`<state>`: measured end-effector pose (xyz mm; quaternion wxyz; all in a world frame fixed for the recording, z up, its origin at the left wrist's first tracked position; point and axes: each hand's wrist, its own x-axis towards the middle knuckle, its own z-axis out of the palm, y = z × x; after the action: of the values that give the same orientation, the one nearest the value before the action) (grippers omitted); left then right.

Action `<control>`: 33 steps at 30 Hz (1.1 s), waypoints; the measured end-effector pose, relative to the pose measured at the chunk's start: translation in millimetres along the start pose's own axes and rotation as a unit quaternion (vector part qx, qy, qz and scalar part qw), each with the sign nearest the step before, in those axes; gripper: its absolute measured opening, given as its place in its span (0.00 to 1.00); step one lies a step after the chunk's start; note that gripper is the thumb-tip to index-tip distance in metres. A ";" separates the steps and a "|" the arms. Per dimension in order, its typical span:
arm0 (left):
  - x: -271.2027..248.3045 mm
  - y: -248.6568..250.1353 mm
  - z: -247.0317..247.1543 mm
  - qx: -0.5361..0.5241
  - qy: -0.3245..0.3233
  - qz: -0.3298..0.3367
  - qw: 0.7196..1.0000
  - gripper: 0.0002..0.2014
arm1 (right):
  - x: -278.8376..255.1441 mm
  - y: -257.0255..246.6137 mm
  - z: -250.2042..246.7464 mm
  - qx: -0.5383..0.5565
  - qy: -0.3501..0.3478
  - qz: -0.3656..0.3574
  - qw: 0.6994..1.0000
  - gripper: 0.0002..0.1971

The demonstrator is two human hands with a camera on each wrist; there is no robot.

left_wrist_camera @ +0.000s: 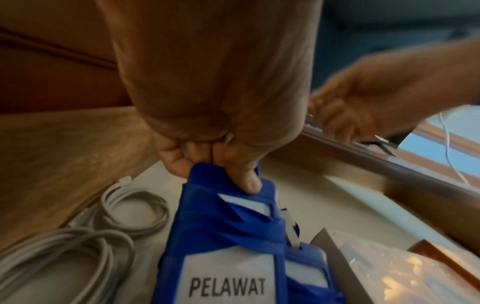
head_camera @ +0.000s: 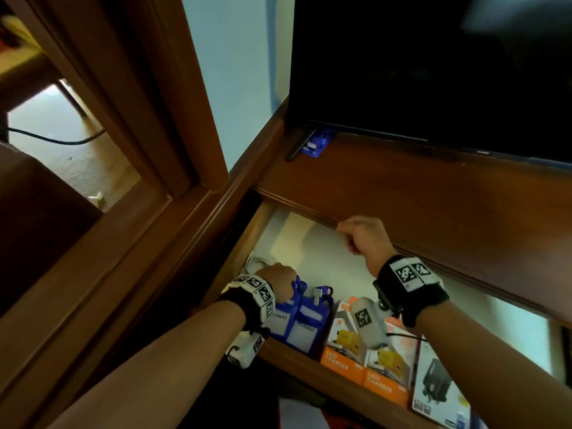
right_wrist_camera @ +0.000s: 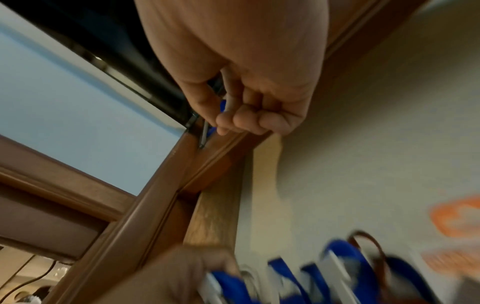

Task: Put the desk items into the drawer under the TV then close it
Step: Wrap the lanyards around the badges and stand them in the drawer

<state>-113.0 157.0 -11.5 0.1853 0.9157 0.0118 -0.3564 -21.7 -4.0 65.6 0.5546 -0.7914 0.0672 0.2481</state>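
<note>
Two hands over the open drawer under the TV. Drawer is pulled well out from the cabinet top, pale liner showing toward the back and right end.

Along the front edge, largest first: a black-device box at the right, two orange "FAST CHARGER" boxes mid, blue PELAWAT badge holders toward the left, coiled grey cable in the front-left corner.

L hand pinches the top of the badge holders w/ thumb and fingers; their lower part sits at drawer level, so prob. the placing step, nearly done. R hand is a fist at the cabinet top's front lip; wrist view shows a thin grey stick-like thing in its curled fingers, can't tell what.

Next, I'd judge: let go of the badges, drop in whatever the R holds, pull both hands clear, push the front shut.

Room: back half of the drawer is open. Watch fingers at the lip, and lanyard loops standing proud could snag on closing.
</note>
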 end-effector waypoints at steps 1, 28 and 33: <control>4.6 -0.1 3.7 0.001 -0.010 -0.002 1.000 0.11 | 7.1 -9.9 1.8 -0.008 0.005 -0.019 1.000 0.07; 41.8 -54.7 -56.5 -0.190 0.055 0.008 0.980 0.12 | 173.6 -72.8 78.3 -0.499 0.023 -0.106 0.860 0.36; 37.2 -48.5 -66.4 -0.281 0.095 0.019 0.955 0.10 | 142.0 -53.6 58.9 -0.522 0.020 -0.126 0.843 0.37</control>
<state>-49.7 221.1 -7.0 0.4397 0.8564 0.1113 -0.2465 103.3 93.8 29.0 0.0845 -0.9705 -0.1610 0.1585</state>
